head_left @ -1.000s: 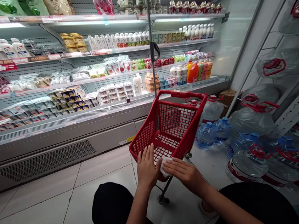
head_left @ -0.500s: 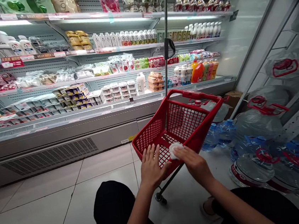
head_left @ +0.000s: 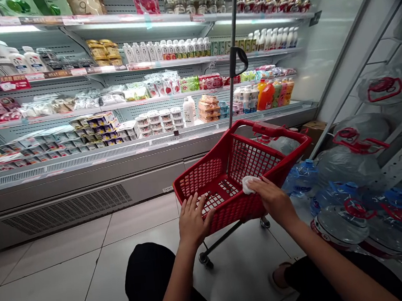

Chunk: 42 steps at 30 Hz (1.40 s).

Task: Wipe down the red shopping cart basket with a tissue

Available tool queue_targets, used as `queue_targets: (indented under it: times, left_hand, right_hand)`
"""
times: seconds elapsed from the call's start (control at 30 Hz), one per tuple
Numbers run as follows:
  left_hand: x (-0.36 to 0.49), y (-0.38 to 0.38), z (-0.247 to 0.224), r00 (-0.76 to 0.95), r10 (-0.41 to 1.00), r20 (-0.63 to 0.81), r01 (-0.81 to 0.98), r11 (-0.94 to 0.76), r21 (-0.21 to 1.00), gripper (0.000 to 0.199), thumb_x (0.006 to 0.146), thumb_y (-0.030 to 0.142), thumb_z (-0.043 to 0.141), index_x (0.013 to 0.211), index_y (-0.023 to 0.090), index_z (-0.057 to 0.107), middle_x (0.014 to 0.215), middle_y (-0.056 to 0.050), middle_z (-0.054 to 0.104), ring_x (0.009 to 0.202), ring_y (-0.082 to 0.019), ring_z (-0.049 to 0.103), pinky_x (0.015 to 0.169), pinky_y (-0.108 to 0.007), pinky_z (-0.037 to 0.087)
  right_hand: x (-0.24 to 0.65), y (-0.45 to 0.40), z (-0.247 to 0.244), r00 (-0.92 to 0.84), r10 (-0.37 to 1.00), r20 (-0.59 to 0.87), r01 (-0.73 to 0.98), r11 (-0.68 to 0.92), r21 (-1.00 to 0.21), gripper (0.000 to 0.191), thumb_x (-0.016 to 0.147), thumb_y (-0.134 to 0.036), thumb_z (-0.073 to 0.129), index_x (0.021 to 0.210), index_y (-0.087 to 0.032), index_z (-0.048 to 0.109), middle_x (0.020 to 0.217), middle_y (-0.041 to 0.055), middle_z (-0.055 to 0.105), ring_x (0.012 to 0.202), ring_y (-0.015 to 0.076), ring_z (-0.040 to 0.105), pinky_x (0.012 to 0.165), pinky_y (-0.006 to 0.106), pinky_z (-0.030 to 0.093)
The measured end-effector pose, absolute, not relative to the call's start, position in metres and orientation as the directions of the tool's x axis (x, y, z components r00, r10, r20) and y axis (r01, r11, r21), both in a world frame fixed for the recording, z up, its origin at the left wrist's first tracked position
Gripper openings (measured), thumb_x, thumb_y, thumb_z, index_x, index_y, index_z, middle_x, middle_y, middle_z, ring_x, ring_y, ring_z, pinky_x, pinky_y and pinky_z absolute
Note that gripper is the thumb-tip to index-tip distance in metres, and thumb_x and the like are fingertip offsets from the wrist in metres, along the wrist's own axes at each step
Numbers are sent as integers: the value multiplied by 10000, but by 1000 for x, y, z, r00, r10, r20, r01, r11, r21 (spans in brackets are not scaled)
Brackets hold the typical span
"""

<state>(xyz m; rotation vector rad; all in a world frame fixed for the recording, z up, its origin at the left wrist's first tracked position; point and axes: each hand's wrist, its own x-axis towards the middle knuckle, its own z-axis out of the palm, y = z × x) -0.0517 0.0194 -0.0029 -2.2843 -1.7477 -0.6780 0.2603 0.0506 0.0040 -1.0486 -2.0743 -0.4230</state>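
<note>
A small red shopping cart (head_left: pixel 226 217) with a grid basket stands in front of me, turned at an angle. My left hand (head_left: pixel 194 220) rests on the near left part of its rim, fingers spread and nothing in them. In my right hand (head_left: pixel 274 200) is a crumpled white cloth (head_left: pixel 249 184), pressed by the fingertips against the basket's near side rim, farther toward the handle. The cart handle (head_left: pixel 285 134) is at the upper right. Through the basket grid the floor shows.
Beyond the cart is a refrigerated display case (head_left: pixel 146 175) stocked with yogurt, milk and juice. A black door handle (head_left: pixel 238 61) on a thin frame rises behind the cart. Large water bottles (head_left: pixel 341 224) crowd the right side. My knees flank the cart's near side.
The cart has swung, its handle end shifting right. My right hand has slid right along the rim with the cloth. My left hand has moved slightly left with the basket.
</note>
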Motion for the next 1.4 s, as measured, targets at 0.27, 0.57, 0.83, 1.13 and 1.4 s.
queue_targets:
  times: [0.27, 0.57, 0.83, 1.13, 1.4]
  left_hand:
    - [-15, 13, 9, 309, 834, 458, 910, -399, 114, 578, 1067, 533, 428, 1589, 283, 422, 1590, -51, 508, 1442, -261, 514, 1210, -478, 399]
    - [-45, 31, 16, 218, 885, 411, 953, -284, 105, 530, 1076, 558, 360, 1519, 324, 532, 1588, -27, 506, 1473, -273, 478, 1224, -514, 381]
    - [22, 29, 12, 380, 784, 491, 881, -469, 67, 642, 1054, 580, 426, 1637, 334, 318, 1673, 5, 375, 1538, -271, 367, 1250, -498, 341]
    - [9, 27, 11, 447, 746, 495, 852, -523, 19, 625, 1051, 467, 505, 1635, 388, 297, 1649, 28, 423, 1531, -289, 375, 1192, -496, 409]
    - [68, 36, 20, 449, 706, 547, 821, -568, 61, 665, 1059, 515, 449, 1628, 192, 329, 1702, -73, 314, 1585, -286, 257, 1281, -506, 291]
  right_hand:
    - [213, 33, -3, -531, 473, 703, 708, 704, 61, 605, 969, -7, 399, 1523, -219, 519, 1454, 46, 644, 1360, 195, 596, 1228, 437, 433]
    - [369, 57, 47, -319, 523, 790, 906, 412, 93, 604, 983, -25, 354, 1517, -251, 526, 1431, 43, 663, 1333, 236, 621, 1241, 499, 403]
    - [290, 38, 19, -399, 526, 751, 843, 532, 75, 647, 945, -3, 372, 1532, -235, 516, 1456, 54, 642, 1344, 223, 612, 1234, 477, 418]
    - [360, 27, 44, -334, 555, 762, 900, 429, 82, 613, 1002, -40, 349, 1542, -285, 501, 1479, 18, 621, 1359, 222, 598, 1257, 500, 373]
    - [366, 30, 43, -256, 548, 796, 922, 385, 31, 569, 1013, -58, 355, 1521, -250, 523, 1445, 45, 652, 1353, 238, 603, 1234, 512, 403]
